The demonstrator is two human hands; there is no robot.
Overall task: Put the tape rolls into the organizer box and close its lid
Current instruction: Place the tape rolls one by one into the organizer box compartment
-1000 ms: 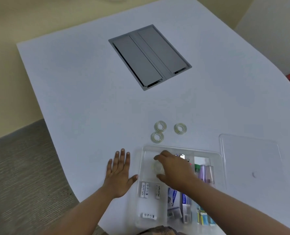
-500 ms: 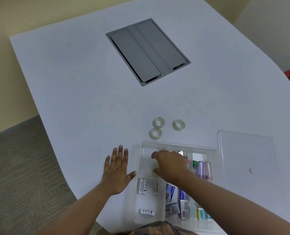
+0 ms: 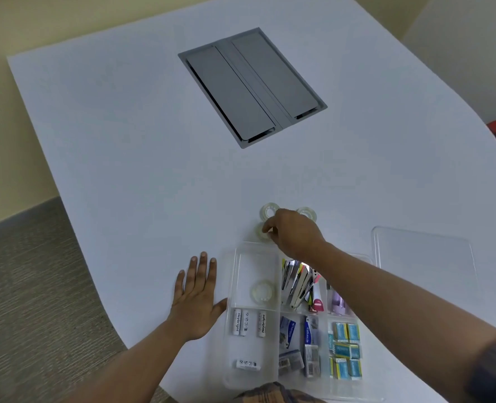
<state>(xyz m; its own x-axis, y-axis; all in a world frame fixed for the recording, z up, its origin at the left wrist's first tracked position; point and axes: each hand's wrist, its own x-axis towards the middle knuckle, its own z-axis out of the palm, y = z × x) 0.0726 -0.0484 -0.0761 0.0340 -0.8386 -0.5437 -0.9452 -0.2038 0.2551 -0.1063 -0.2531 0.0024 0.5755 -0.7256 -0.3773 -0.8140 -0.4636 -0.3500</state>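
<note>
The clear organizer box [image 3: 231,274] lies open at the near table edge. One clear tape roll [image 3: 263,291] rests in its far left compartment. Three more clear rolls lie on the table just beyond the box. My right hand [image 3: 294,234] reaches over the box and pinches the nearest roll [image 3: 259,232], which still touches the table. The other two rolls [image 3: 269,211] [image 3: 307,213] lie just past my fingers, the right one partly hidden. My left hand [image 3: 197,295] lies flat and open on the table, its thumb against the box's left wall. The clear lid [image 3: 424,257] lies flat to the box's right.
The box also holds batteries [image 3: 248,322], a stapler and markers [image 3: 297,282], and small packets [image 3: 345,353]. A grey cable hatch [image 3: 252,85] is set into the white table farther back. The table's curved edge runs close at my left, above grey carpet [image 3: 32,301].
My right hand left a tape roll in the box's far left compartment, then moved forward out of the box onto the nearest roll on the table. My left hand stayed put.
</note>
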